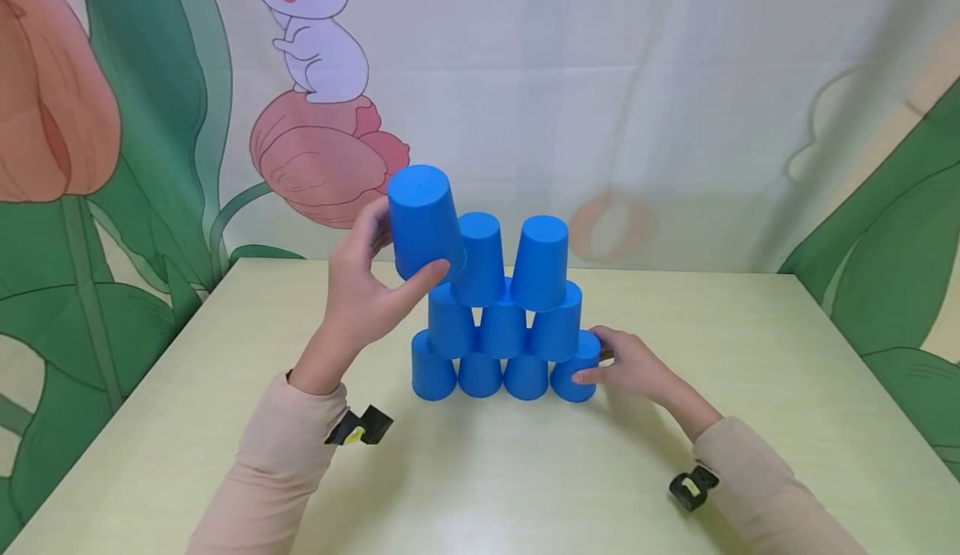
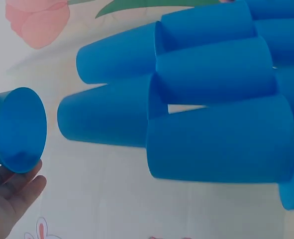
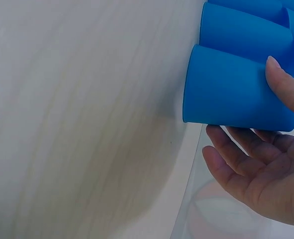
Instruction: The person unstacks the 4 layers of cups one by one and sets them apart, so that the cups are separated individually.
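Observation:
My left hand (image 1: 367, 288) holds a blue plastic cup (image 1: 423, 226) upside down, thumb in front and fingers behind. In the head view this cup overlaps the left cup (image 1: 482, 259) of the stack's top row; the left wrist view shows its open rim (image 2: 25, 129) apart from the stack. A second cup (image 1: 542, 263) stands beside that top-row one. Below them are a row of three inverted cups (image 1: 504, 330) and a bottom row of several. At the bottom right, my right hand (image 1: 630, 363) grips the end cup (image 1: 576, 380), thumb on its front and fingers round its far side.
The stack stands on a pale wood-grain table (image 1: 750, 355). Behind the table hangs a light cloth (image 1: 675, 122) printed with flowers, leaves and a white animal. Each sleeve carries a small black wrist camera (image 1: 693, 487).

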The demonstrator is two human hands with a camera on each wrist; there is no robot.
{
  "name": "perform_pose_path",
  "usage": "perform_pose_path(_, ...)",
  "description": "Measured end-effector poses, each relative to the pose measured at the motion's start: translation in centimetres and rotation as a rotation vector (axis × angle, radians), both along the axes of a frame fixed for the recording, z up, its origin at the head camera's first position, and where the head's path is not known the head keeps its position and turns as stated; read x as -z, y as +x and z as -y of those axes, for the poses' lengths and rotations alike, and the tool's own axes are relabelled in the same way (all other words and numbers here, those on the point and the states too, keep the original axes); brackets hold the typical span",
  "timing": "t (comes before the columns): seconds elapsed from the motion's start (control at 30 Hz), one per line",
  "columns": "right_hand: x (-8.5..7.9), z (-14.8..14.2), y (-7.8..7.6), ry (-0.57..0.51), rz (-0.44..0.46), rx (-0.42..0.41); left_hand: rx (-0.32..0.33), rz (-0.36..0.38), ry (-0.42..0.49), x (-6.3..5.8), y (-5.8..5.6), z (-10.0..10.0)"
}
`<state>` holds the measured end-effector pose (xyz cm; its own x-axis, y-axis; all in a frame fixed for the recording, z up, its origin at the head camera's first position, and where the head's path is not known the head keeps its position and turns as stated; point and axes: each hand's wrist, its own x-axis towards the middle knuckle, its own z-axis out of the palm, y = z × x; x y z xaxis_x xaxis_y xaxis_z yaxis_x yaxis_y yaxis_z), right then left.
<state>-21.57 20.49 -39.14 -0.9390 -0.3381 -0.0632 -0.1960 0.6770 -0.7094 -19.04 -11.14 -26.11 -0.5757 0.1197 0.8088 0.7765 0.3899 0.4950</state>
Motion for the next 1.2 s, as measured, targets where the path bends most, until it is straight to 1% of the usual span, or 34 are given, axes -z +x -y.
perform_pose_path(0.13,-0.1,-0.1,0.1,0.011,-0.004,0.006,-0.002,-0.007,-0.003,1.0,0.0,1.0)
perform_pose_path(0.3,-0.2,-0.1,0.1,0.013,-0.009,-0.005,0.005,0.029,-0.015,2.4,0.1,2.2)
perform_pose_path(0.57,-0.4,-0.1,0.0,0.025,0.000,-0.008,-0.063,0.089,-0.035,4.3,0.2,3.9)
perform_pose_path(0.7,-0.4,-0.1,-0.1,0.032,-0.003,-0.006,-0.085,0.130,-0.055,5.3,0.1,4.6)
perform_pose_path(0.93,-0.2,-0.2,-0.2,0.020,-0.006,-0.013,-0.136,0.214,-0.123,7.1,-0.2,5.9)
perform_pose_path(1.2,0.0,-0.1,-0.1,0.023,0.005,-0.001,-0.174,0.325,-0.151,8.9,-0.6,7.2)
